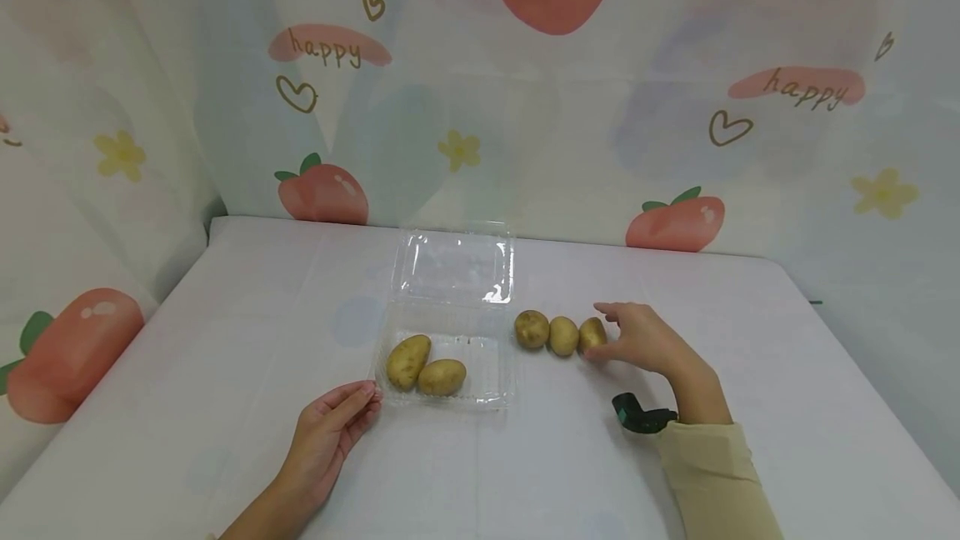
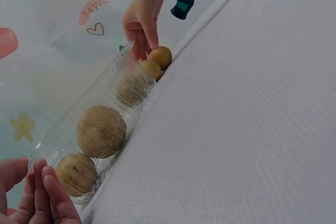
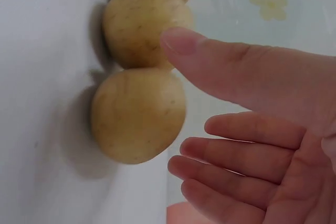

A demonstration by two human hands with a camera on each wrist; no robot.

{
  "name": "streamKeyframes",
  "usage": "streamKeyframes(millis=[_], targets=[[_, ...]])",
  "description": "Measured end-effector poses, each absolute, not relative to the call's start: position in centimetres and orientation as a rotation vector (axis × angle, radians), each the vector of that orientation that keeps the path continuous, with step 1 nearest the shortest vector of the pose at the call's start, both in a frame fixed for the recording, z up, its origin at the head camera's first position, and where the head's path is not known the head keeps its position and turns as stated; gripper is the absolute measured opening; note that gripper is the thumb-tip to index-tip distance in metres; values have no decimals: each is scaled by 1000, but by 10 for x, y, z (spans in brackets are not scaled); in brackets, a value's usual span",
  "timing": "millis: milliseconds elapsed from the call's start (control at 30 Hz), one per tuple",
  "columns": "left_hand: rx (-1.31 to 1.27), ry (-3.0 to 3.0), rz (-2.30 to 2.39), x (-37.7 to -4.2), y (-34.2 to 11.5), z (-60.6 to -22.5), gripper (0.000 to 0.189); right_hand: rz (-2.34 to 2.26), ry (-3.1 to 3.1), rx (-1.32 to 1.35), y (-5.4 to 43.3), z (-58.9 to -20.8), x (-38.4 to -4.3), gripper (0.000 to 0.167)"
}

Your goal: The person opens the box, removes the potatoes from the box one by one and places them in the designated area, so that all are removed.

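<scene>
bare left forearm and beige cloth sleeve lay nearest

the left hand pinched the near left corner of a clear plastic box, its hinged lid folded back. two oval yellow-brown potatoes lay inside, toward the left. just right of the box, three rounder yellow-brown potatoes sat in a row on the white cloth-covered table. the right hand was spread wide, thumb and fingers apart, at the row's right end; whether it touched the end potato could not be told.

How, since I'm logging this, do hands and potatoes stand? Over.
Left hand pinching clear container. Right hand at rightmost potato, not gripping. Two potatoes inside, three outside. Lid open; nothing visibly blocking.
</scene>
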State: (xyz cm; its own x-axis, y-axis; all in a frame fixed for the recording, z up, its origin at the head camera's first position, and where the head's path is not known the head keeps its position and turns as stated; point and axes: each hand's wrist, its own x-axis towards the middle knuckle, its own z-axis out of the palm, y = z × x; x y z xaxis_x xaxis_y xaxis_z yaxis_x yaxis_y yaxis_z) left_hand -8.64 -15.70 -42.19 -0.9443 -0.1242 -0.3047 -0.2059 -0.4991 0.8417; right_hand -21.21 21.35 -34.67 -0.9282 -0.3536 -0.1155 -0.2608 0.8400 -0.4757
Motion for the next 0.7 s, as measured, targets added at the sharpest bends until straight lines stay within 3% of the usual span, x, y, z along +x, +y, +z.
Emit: streamKeyframes(millis=[700], targets=[[-517,1526,2637,-87,-158,-422,7,-909,2729,-800,168,-333,-188,59]])
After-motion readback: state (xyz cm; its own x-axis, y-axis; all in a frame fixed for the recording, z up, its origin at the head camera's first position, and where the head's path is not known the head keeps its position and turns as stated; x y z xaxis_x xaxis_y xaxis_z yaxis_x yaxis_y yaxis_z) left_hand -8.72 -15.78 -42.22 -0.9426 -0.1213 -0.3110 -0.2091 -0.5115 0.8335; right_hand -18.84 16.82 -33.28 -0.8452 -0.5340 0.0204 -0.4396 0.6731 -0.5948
